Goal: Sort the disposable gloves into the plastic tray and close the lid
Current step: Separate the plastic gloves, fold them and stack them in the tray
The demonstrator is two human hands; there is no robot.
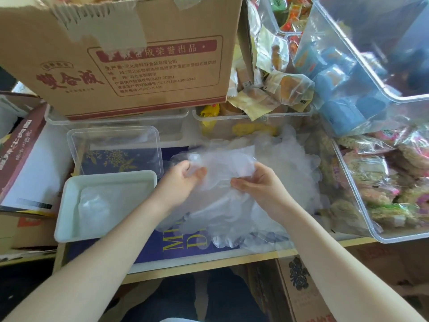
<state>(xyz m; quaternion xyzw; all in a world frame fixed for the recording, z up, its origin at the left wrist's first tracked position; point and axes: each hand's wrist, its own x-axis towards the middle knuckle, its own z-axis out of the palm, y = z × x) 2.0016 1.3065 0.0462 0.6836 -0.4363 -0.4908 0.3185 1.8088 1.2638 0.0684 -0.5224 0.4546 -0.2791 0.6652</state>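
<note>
A loose heap of thin clear disposable gloves [274, 159] lies on a dark blue box in the middle. My left hand [180, 180] and my right hand [257, 182] both pinch one clear glove [227, 166] lifted a little above the heap. Left of my hands sits a white plastic tray [67, 201] with a few folded gloves [95, 205] inside. Behind it lies a clear plastic lid [116, 133], apart from the tray.
A large cardboard box [130, 66] stands at the back on clear bins. Clear bins [362, 201] of wrapped snacks crowd the right and back right. A dark red box [21, 147] lies at the left. The shelf's front edge [209, 266] runs below my forearms.
</note>
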